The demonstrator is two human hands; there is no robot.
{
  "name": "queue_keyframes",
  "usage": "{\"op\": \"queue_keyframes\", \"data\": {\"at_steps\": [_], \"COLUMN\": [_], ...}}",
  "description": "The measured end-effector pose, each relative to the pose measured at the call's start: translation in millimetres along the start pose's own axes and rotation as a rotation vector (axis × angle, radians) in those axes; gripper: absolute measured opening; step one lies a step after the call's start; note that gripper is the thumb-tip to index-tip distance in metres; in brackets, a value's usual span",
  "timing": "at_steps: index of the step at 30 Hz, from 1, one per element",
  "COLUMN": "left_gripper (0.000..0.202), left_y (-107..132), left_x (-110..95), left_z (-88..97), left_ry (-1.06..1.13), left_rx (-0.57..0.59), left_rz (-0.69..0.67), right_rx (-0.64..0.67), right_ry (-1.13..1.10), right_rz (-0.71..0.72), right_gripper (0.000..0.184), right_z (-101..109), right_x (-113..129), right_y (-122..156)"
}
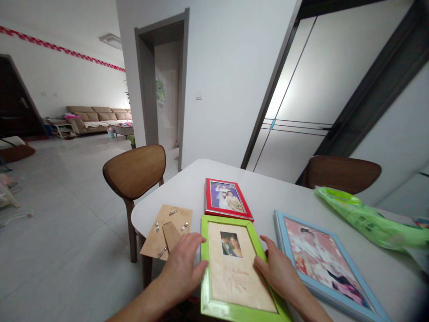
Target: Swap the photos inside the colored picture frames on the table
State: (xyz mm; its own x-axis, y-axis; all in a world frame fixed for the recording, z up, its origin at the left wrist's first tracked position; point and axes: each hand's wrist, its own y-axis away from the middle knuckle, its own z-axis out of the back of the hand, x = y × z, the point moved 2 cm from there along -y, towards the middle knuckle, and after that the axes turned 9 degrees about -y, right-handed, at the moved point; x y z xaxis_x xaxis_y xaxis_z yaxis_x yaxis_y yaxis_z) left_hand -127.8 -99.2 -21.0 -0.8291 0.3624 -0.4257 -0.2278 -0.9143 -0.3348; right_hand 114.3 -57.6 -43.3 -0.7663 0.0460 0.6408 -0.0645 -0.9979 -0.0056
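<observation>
A green picture frame [205,286] lies face up at the near side of the white table, with a small photo on a beige printed sheet inside it. At its left edge is my left hand [182,264], thumb and fingers apart, fingertips against the rim. My right hand [279,270] grips the right edge, thumb over the front; its other fingers are partly hidden. Left of the frame lies a brown backing board [182,217] with metal clips and a stand flap. A red picture frame [208,197] touches the green frame's far end. A light blue picture frame [338,248] lies to the right.
The white table [197,174] has a rounded far left corner. A green plastic bag [372,221] rests on its right side. One wooden chair [137,170] stands at the left, another wooden chair [343,172] at the far right. A sofa [97,117] is in the background.
</observation>
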Motion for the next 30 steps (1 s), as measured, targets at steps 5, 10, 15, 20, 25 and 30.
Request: {"op": "queue_keyframes", "data": {"at_steps": [5,10,15,20,25,30], "left_gripper": [0.061,0.066,0.051,0.047,0.044,0.043], "left_y": [9,1,1,13,31,43], "left_x": [-57,-80,-83,-33,26,48], "left_z": [-32.9,-46.2,-17.7,26.4,25.6,7.4], "left_ry": [0.136,0.104,0.114,0.312,0.438,0.357], "left_rx": [0.125,0.029,-0.099,-0.218,-0.104,0.025], "left_rz": [-0.211,-0.409,-0.493,0.070,0.394,0.422], "right_rx": [0.119,0.101,0.072,-0.005,-0.086,-0.090], "right_ry": [-0.801,-1.089,-0.891,-0.365,-0.020,0.158], "right_rz": [-0.275,-0.285,-0.191,-0.079,0.046,0.112], "right_gripper": [0.066,0.072,0.073,0.064,0.056,0.050], "right_z": [7,17,16,9,1,-4], "right_x": [15,36,30,3,-14,-18], "right_y": [16,32,25,10,2,-1]}}
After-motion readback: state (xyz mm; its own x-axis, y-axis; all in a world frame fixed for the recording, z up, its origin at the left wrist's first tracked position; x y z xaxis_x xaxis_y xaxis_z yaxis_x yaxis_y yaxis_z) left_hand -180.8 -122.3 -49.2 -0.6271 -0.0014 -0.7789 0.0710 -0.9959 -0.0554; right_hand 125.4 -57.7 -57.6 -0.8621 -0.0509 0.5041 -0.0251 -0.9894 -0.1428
